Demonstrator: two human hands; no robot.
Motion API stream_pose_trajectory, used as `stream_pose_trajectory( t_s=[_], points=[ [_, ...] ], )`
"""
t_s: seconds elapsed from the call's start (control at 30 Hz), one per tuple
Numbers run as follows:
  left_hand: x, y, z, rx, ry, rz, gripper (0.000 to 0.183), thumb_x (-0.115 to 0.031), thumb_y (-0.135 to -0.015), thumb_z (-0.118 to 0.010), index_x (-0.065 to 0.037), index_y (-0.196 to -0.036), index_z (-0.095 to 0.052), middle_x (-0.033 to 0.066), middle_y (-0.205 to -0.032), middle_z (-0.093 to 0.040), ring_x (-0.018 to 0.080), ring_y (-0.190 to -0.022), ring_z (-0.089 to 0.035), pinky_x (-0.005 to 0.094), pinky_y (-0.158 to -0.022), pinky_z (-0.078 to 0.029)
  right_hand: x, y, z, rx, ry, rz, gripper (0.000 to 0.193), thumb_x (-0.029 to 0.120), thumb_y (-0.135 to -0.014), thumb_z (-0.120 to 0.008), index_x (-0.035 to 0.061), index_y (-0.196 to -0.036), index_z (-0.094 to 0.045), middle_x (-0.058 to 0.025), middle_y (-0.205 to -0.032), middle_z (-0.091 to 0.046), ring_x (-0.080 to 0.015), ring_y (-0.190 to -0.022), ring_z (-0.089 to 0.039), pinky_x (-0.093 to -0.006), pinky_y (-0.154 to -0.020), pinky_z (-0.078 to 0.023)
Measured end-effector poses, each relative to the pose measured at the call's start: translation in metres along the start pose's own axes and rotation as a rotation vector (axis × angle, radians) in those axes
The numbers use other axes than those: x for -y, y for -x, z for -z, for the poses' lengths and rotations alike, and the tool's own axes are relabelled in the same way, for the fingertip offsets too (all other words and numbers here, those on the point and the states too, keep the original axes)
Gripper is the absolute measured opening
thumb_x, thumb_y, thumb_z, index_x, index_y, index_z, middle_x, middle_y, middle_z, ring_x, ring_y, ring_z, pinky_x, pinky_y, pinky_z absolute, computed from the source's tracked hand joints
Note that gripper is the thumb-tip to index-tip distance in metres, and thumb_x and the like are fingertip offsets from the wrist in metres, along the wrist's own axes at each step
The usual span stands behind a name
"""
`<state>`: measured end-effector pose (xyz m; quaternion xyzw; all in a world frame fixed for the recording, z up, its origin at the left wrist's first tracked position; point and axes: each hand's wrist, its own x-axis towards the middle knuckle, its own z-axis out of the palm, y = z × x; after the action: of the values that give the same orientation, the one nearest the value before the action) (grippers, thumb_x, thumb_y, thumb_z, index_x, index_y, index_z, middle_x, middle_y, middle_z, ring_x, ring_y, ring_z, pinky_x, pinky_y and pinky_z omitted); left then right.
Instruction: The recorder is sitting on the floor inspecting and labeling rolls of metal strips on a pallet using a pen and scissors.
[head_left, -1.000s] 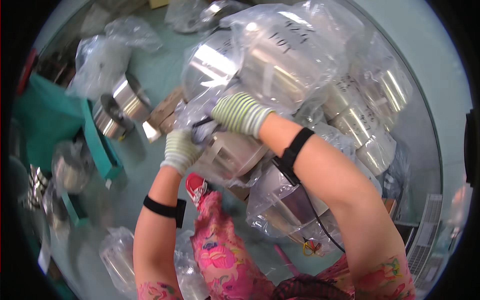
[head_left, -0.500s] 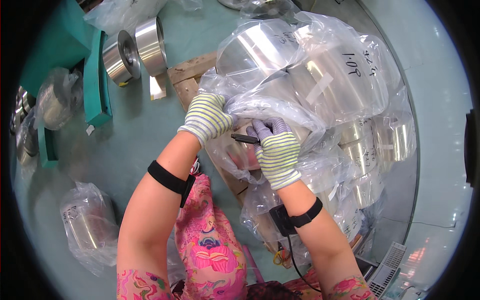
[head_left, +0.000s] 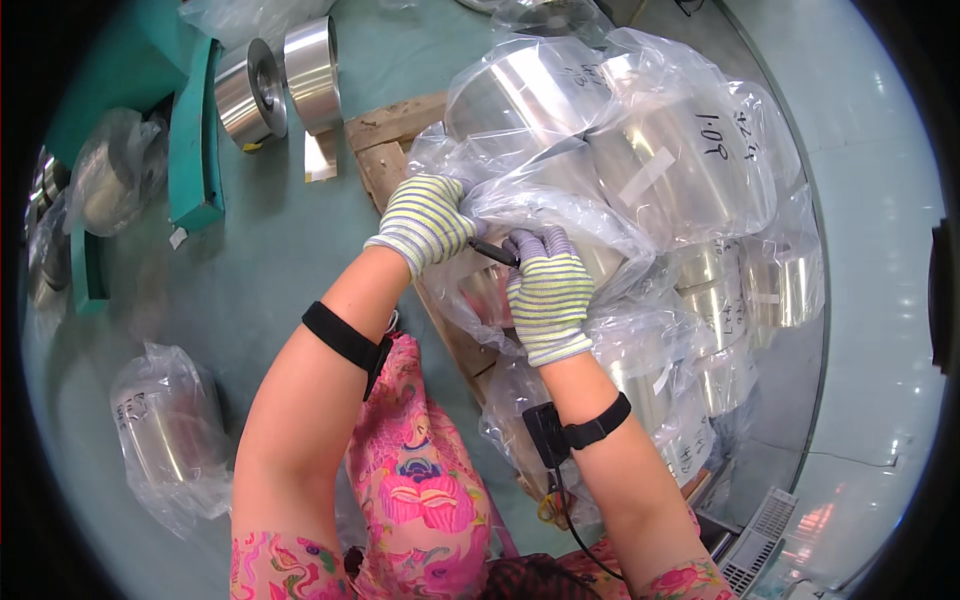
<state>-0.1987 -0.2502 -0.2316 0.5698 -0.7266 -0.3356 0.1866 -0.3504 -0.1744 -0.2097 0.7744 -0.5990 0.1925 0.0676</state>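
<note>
Both my hands wear striped knit gloves. My left hand (head_left: 425,220) presses on the clear plastic bag (head_left: 560,215) that wraps a shiny metal roll (head_left: 620,160). My right hand (head_left: 548,292) is closed around a black marker pen (head_left: 493,252), whose tip lies on the same bag between the two hands. Several more bagged metal rolls are piled around it on a wooden pallet (head_left: 392,125).
Two bare metal rolls (head_left: 280,85) stand at the upper left beside a teal metal frame (head_left: 195,140). One bagged roll (head_left: 165,430) lies on the green floor at the lower left. A black device (head_left: 545,432) is strapped to my right wrist.
The view has shifted, so the pile has slid right and the hands sit lower. My right hand has come down from the upper right to meet the left on the bag.
</note>
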Motion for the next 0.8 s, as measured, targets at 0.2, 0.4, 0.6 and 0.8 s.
stream_pose_trajectory(
  t_s=[0.2, 0.4, 0.6, 0.8],
  points=[
    [0.008, -0.002, -0.008, -0.081, 0.085, -0.040, 0.032, -0.030, -0.059, -0.065, -0.001, -0.074, -0.065, 0.0180, -0.065, -0.060, 0.0316, -0.061, -0.058, 0.0358, -0.059, -0.047, -0.007, 0.001, 0.003, -0.009, -0.176, -0.055, 0.022, 0.010, -0.067, -0.063, 0.0085, -0.089, -0.062, -0.0128, -0.091, -0.057, -0.0307, -0.076, -0.058, -0.0396, -0.065, -0.048],
    [-0.006, 0.004, 0.011, 0.121, -0.018, 0.068, 0.041, -0.031, -0.064, -0.063, -0.007, -0.098, -0.064, 0.0188, -0.087, -0.063, 0.0323, -0.082, -0.060, 0.0364, -0.075, -0.048, -0.001, -0.005, 0.006, 0.082, -0.044, -0.095, 0.025, 0.010, -0.066, -0.064, 0.0108, -0.091, -0.064, -0.0136, -0.094, -0.057, -0.0317, -0.078, -0.059, -0.0399, -0.066, -0.048],
    [0.005, 0.005, -0.003, -0.058, 0.063, -0.004, 0.035, -0.029, -0.060, -0.065, -0.003, -0.083, -0.065, 0.0186, -0.073, -0.062, 0.0331, -0.071, -0.060, 0.0363, -0.066, -0.048, 0.004, -0.009, 0.004, 0.143, 0.119, -0.086, 0.017, 0.012, -0.069, -0.062, 0.0039, -0.083, -0.062, -0.0175, -0.091, -0.056, -0.0346, -0.075, -0.058, -0.0414, -0.065, -0.048],
    [0.006, 0.003, 0.000, -0.004, 0.062, -0.006, 0.036, -0.029, -0.064, -0.062, -0.004, -0.089, -0.065, 0.0193, -0.075, -0.062, 0.0328, -0.073, -0.060, 0.0362, -0.067, -0.048, -0.010, -0.006, 0.007, 0.042, -0.108, -0.112, 0.021, 0.011, -0.065, -0.065, 0.0059, -0.086, -0.063, -0.0136, -0.087, -0.057, -0.0313, -0.075, -0.058, -0.0400, -0.066, -0.047]
  ],
)
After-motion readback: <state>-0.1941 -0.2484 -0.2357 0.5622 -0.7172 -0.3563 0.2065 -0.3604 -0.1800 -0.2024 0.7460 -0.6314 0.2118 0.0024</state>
